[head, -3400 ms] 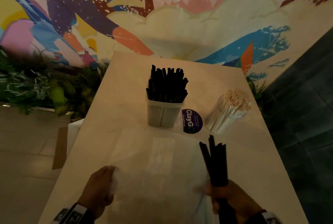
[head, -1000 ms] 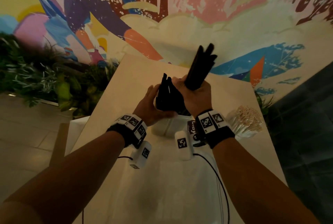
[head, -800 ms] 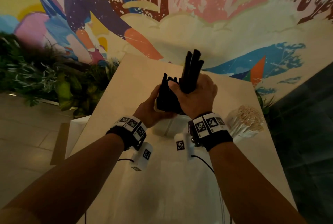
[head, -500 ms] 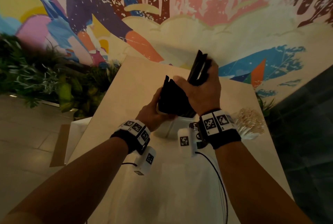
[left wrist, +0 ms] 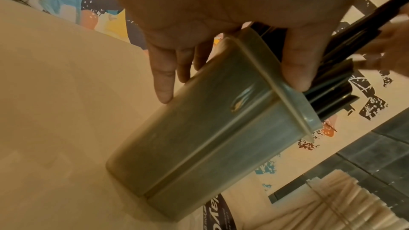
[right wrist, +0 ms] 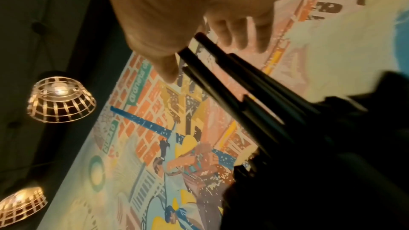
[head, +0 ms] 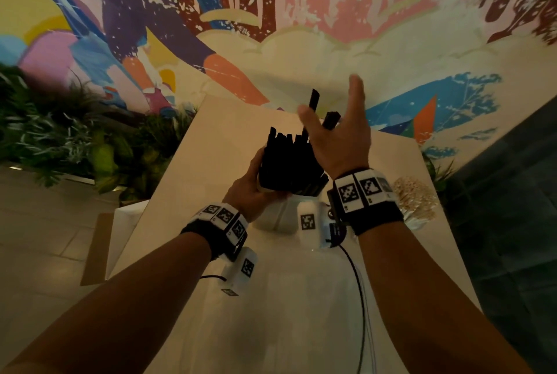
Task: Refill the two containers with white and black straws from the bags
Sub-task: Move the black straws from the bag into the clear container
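A translucent grey container (left wrist: pixel 221 128) packed with black straws (head: pixel 289 162) stands mid-table. My left hand (head: pixel 250 190) grips it at the rim, thumb on the near side and fingers behind. My right hand (head: pixel 346 120) hovers over the straws with fingers spread and straight, holding nothing. A few black straws (right wrist: pixel 243 93) stand taller than the rest and lean by its palm. The white straws (head: pixel 416 202) fan out of a second container to the right, apart from both hands.
A round dark ClayGo sticker (left wrist: pixel 217 216) lies on the table between the two containers. The pale table (head: pixel 211 138) ends at a mural wall behind; green plants (head: pixel 60 132) line its left side and a dark floor drops off at right.
My right hand has let go of the bundle of black straws, which now stands in the container, and has opened above it. My left hand has kept its hold at the rim.
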A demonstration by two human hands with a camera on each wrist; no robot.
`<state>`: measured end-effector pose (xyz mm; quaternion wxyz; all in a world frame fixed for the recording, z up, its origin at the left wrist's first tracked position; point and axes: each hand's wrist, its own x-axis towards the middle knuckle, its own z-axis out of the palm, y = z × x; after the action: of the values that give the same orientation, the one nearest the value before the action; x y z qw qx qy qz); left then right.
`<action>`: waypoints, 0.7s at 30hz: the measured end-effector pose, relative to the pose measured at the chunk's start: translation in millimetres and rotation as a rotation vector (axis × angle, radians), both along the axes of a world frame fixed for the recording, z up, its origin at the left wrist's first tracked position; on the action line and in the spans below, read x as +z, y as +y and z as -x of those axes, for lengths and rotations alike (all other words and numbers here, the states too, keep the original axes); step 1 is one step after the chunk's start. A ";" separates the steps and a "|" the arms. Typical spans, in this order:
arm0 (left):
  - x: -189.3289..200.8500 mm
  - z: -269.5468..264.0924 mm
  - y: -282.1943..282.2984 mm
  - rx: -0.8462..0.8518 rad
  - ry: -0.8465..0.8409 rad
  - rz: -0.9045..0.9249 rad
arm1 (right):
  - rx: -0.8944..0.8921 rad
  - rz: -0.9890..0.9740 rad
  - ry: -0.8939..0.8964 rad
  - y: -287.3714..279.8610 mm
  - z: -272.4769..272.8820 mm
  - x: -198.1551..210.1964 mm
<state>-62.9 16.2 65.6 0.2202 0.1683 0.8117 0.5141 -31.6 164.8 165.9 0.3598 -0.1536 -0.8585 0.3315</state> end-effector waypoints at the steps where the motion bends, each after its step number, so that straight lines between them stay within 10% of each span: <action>1: 0.1 0.3 0.0 0.005 0.000 -0.003 | 0.013 -0.024 0.092 -2.2 3.4 3.4; 14: 6.2 -3.3 0.1 0.012 -0.049 -0.030 | 0.175 -0.482 -0.857 -12.2 1.2 -31.1; 21: 6.4 -4.6 -1.6 0.012 -0.029 -0.008 | 0.180 -0.344 -0.765 -18.5 2.1 -29.6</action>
<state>-58.3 14.6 72.1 0.2285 0.1569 0.8074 0.5209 -33.6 146.3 136.3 0.0052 -0.1276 -0.9829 0.1325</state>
